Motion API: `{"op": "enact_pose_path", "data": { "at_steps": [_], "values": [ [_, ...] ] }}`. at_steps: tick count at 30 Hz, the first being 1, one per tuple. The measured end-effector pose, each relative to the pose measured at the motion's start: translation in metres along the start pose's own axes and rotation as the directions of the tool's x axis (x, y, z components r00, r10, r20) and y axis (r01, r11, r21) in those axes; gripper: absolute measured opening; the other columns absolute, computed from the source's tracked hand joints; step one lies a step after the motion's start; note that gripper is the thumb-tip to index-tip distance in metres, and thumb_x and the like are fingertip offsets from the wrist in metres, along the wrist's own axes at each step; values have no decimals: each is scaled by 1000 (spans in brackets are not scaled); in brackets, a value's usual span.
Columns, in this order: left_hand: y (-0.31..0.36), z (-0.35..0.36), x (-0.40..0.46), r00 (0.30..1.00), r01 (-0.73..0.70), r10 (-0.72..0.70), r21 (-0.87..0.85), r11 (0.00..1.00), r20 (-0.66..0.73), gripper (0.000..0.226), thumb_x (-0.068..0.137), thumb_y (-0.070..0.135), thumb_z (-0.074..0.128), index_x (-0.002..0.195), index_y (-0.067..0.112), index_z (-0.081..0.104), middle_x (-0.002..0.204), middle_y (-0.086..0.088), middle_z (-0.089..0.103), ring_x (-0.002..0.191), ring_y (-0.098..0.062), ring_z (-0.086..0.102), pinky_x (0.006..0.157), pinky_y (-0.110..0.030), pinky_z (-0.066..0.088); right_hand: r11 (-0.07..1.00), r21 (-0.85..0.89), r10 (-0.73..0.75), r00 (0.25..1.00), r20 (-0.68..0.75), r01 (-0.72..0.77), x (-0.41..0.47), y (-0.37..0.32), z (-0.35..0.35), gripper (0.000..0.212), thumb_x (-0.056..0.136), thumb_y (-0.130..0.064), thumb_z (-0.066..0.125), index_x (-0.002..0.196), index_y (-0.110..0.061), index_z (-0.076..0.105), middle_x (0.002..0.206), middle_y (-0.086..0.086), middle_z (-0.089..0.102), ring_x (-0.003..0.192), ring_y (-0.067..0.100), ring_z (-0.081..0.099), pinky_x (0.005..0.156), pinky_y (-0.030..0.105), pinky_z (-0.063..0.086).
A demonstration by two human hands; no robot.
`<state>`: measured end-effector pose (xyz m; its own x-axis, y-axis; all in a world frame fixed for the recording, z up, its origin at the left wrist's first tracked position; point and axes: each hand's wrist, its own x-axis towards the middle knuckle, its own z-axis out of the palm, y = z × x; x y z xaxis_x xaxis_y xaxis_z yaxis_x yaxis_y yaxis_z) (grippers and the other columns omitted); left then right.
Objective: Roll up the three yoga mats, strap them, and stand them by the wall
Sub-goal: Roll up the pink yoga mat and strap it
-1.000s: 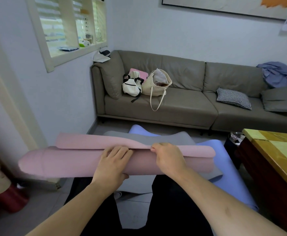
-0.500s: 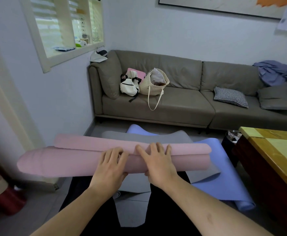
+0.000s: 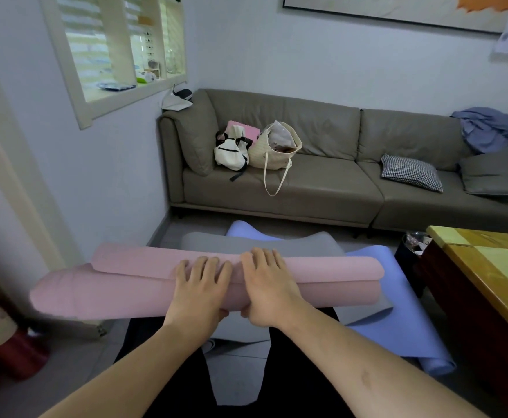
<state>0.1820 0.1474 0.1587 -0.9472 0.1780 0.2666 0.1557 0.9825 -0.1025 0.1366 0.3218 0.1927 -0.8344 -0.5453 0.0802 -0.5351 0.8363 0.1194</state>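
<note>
Head view. You held the pink mat (image 3: 126, 292) as a loose roll lying level across the lower middle of the frame, in front of your lap. Your left hand (image 3: 197, 286) and right hand (image 3: 269, 285) sat side by side on the roll's middle, fingers spread over the top and curved onto the loose outer flap, thumbs tucked beneath: each grip was wrapped round the roll. The flap's free edge ran along the upper side of the roll and was not yet pressed flat; its left end stood offset from the core, so the winding looked uneven.

Behind the roll, in the centre of the frame, the grey mat (image 3: 301, 244) and the blue mat (image 3: 391, 315) lay spread on the floor (image 3: 162, 236), overlapping, the blue one curled only at its near end in the lower right. No strap was visible anywhere. No mat stood by the wall (image 3: 120, 182) at the left.

Judged progress: the first of three mats was nearly rolled but unstrapped; the other two remained to be rolled, and all strapping and standing remained. The sofa (image 3: 322, 188) filled the upper middle of the frame, the tabletop (image 3: 488, 260) the right edge.
</note>
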Motion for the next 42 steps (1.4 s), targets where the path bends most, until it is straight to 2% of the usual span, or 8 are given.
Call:
{"op": "enact_pose_path", "data": {
  "at_steps": [10, 13, 18, 23, 26, 30, 34, 42],
  "values": [
    [-21, -14, 11, 998, 36, -34, -35, 999, 44, 120, 33, 62, 91, 135, 14, 51, 135, -11, 47, 126, -35, 50, 109, -55, 40, 999, 40, 7, 998, 70, -10, 10, -10, 2, 102, 67, -41, 88, 148, -26, 28, 141, 4, 48, 125, 36, 47, 108, 57, 33],
    [-25, -19, 15, 986, 24, -22, -9, 1000, 165, 111, 56, 69, 83, 145, 21, 39, 148, -2, 43, 140, -26, 40, 122, -55, 23, 997, 71, -21, 998, 61, 17, 10, -5, 5, 102, 69, -54, 87, 148, -26, 29, 142, 3, 47, 126, 34, 46, 109, 56, 31],
    [-23, -20, 10, 993, 12, -9, -20, 1000, 116, 103, 56, 64, 87, 139, 17, 49, 136, -4, 52, 128, -29, 52, 118, -57, 33, 978, 207, -44, 997, 57, 31, 14, 8, -1, 96, 76, -73, 74, 153, -31, 36, 145, -3, 50, 130, 30, 47, 110, 53, 31],
    [-2, -1, -17, 963, -209, 192, -75, 975, -187, 71, 50, 10, 89, 115, 12, 59, 111, -5, 54, 99, -33, 56, 97, -47, 50, 974, 226, -37, 995, 94, 15, 19, 10, -1, 86, 86, -47, 73, 160, -34, 32, 151, -4, 49, 138, 30, 45, 116, 57, 29],
    [-3, 3, -17, 946, -201, 149, -161, 966, -287, 60, 49, -1, 84, 104, 14, 63, 105, 0, 59, 98, -29, 58, 92, -39, 49, 948, 319, -22, 996, 88, -8, 22, 12, -5, 68, 96, -40, 64, 159, -33, 40, 150, -5, 54, 138, 27, 47, 116, 56, 31],
    [-8, 7, -17, 932, -193, 131, -157, 968, -338, 50, 61, 4, 85, 107, 13, 68, 111, 1, 65, 111, -28, 60, 95, -38, 45, 939, 343, 42, 992, -117, 1, 23, 9, -4, 29, 104, -25, 58, 128, -25, 73, 124, -1, 74, 114, 28, 67, 96, 43, 51],
    [-8, 10, -25, 927, -136, 79, -132, 982, -367, 49, 68, 8, 84, 115, 14, 70, 117, 2, 65, 125, -29, 58, 96, -41, 43, 912, 407, 169, 956, -238, -60, 19, 5, -6, 20, 104, -20, 58, 101, -20, 78, 102, 3, 79, 95, 31, 69, 72, 37, 44],
    [0, 16, -31, 955, 28, -102, -258, 966, -277, 68, 66, 8, 89, 129, 23, 67, 132, 12, 61, 85, -23, 63, 49, -37, 51, 968, 222, -62, 967, -248, 119, 10, 7, 10, 24, 95, -21, 60, 116, -16, 70, 114, 0, 71, 103, 30, 65, 88, 45, 49]
  ]
}}
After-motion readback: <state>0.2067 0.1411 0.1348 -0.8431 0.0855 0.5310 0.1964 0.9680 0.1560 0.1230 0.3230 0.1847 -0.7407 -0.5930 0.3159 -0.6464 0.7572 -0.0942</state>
